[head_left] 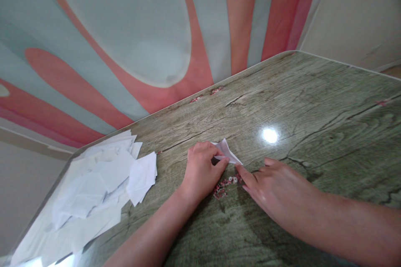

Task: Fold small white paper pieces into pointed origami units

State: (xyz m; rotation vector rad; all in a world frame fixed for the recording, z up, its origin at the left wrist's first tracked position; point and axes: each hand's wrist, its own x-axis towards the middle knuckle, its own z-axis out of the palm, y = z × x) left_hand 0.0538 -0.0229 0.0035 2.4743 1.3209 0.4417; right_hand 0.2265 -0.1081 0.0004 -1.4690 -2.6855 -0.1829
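A small folded piece of white paper (224, 148) lies on the wood-patterned table, with a raised fold and a pointed corner to the right. My left hand (202, 169) is closed on its left side, thumb and fingers pinching the fold. At the paper's right corner, the outstretched index fingertip of my right hand (269, 187) touches or nearly touches it. The other fingers of that hand are loosely bent and partly hidden. Part of the paper is covered by my left fingers.
A loose heap of white paper sheets (117, 171) spreads over the left of the table (328, 104). Small pink and white flower patterns (224, 185) show near my hands. A red and grey patterned wall (200, 50) borders the far edge. Light glares on the tabletop.
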